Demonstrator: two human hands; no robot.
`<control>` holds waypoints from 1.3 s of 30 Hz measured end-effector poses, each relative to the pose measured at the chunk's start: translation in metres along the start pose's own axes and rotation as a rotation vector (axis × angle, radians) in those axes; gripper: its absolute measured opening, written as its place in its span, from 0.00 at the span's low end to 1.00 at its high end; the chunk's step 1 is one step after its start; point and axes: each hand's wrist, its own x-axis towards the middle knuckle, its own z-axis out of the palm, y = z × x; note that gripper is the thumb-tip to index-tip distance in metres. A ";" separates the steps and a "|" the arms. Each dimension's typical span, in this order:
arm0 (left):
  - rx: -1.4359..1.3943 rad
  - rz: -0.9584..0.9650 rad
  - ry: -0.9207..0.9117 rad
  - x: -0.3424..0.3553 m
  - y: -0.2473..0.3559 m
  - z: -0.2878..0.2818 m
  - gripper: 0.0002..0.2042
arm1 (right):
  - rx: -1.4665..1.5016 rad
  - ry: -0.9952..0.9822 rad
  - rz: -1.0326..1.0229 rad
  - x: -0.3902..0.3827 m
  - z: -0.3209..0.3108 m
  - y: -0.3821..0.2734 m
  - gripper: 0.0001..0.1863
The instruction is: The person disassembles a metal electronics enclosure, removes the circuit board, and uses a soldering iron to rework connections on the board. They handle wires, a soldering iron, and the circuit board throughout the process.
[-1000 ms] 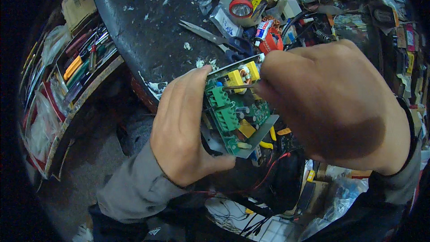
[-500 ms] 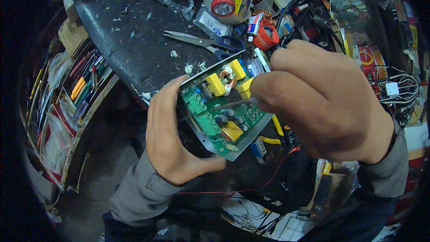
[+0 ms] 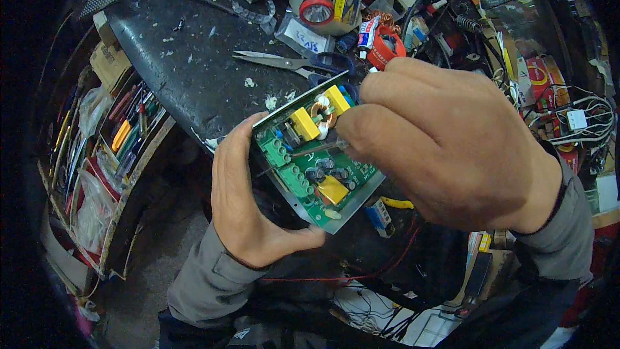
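Observation:
My left hand grips a green circuit board in a shallow metal tray, its fingers along the left edge and its thumb at the near corner. Yellow block components, a copper-wound ring coil, black capacitors and a green terminal block stand on the board. Over the board's right side, my right hand is closed around a tool with a thin metal shaft. The shaft reaches left to the terminal block. My fingers hide the tool's handle, so its exact kind cannot be made out.
Scissors lie beyond the board on the dark worktop. A red-rimmed flashlight, a red tape roll and assorted parts crowd the back. An open tray of hand tools stands left; bundled white wires lie right.
My right hand has moved slightly left over the board, with the tool's shaft still at the terminal block. My left hand keeps its hold on the tray. The whole view has shifted a little.

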 end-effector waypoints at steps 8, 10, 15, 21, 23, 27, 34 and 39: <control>-0.039 -0.009 -0.008 0.001 -0.001 -0.001 0.55 | 0.026 0.129 -0.008 0.005 0.009 -0.004 0.09; -0.022 0.005 -0.008 0.001 -0.002 -0.002 0.55 | 0.043 0.125 0.018 0.007 0.006 -0.008 0.09; -0.072 -0.011 0.008 -0.002 -0.007 0.004 0.56 | 0.079 -0.005 0.187 0.019 -0.016 -0.022 0.09; 0.008 0.120 0.096 -0.001 -0.021 0.014 0.57 | -0.020 -0.071 0.101 0.026 -0.014 -0.019 0.09; 0.030 0.152 0.117 -0.001 -0.021 0.015 0.56 | -0.015 -0.059 0.083 0.024 -0.013 -0.017 0.09; 0.076 0.185 0.135 -0.001 -0.016 0.016 0.56 | -0.011 -0.034 0.054 0.021 -0.012 -0.016 0.08; 0.059 0.129 0.089 0.000 -0.010 0.014 0.57 | -0.017 -0.004 0.030 0.014 -0.009 -0.014 0.08; 0.041 0.085 0.067 -0.002 -0.007 0.010 0.57 | -0.021 -0.001 0.028 0.017 -0.011 -0.015 0.08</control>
